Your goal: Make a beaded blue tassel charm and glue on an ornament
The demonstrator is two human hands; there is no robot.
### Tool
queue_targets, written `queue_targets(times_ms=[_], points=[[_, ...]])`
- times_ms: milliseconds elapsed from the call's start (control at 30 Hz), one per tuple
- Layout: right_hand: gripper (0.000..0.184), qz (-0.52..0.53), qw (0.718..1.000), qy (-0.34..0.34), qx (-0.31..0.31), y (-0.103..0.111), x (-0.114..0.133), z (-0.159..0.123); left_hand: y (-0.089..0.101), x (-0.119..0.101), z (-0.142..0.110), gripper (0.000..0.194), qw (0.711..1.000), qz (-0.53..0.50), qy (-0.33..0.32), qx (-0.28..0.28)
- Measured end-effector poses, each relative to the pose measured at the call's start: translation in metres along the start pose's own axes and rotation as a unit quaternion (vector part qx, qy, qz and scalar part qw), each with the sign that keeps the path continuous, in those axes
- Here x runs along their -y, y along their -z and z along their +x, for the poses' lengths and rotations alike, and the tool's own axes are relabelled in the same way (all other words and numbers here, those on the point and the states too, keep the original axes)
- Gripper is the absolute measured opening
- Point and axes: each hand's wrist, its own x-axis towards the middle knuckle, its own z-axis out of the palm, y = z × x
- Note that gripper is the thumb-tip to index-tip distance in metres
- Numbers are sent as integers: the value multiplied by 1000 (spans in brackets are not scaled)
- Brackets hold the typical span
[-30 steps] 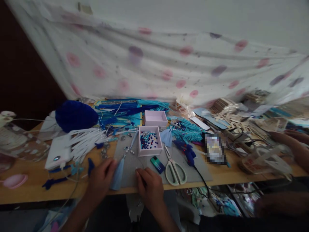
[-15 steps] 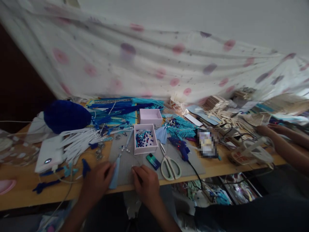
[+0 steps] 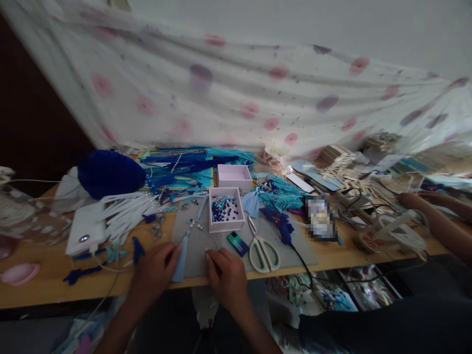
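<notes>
Left hand (image 3: 155, 269): held loosely curled now, near-left of the bead box (image 3: 225, 226); any grip cannot be told.
Right hand (image 3: 227, 276): held curled on the bead box's near side; any hold hidden.
Blue tassel (image 3: 180, 260): laid near-left of the bead box, just right of the closer left hand, lengthwise pointed away.

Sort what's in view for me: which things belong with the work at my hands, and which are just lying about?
Likely in use:
light-blue tassel, at the left hand
box of beads, beyond the right hand
grey mat, under the tassel

Probably just lying about:
dark-blue fluffy piece
pink dish
</notes>
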Motion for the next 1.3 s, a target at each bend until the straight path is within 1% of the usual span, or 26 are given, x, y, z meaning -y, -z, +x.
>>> queue_targets(times_ms=[200, 467, 667, 767, 933, 1100, 1300], points=[[24, 1, 1000, 0, -7, -2, -2, -2, -2, 1, 0, 43, 1000, 14, -3, 0], [25, 6, 1000, -8, 5, 0, -2, 0, -5, 6, 0, 43, 1000, 10, -16, -2], [26, 9, 1000, 1, -2, -3, -4, -2, -6, 4, 0, 40, 1000, 10, -9, -18], [26, 1, 1000, 5, -4, -3, -4, -1, -5, 2, 1, 41, 1000, -1, -12, -17], [27, -9, 1000, 8, -2, -1, -3, 0, -4, 1, 1, 41, 1000, 6, 8, -18], [26, 12, 1000, -7, 15, -1, -4, -1, -4, 2, 1, 41, 1000, -14, -1, -13], [25, 18, 1000, 0, 9, -2, -5, -2, -5, 3, -1, 40, 1000, -9, 12, -21]])
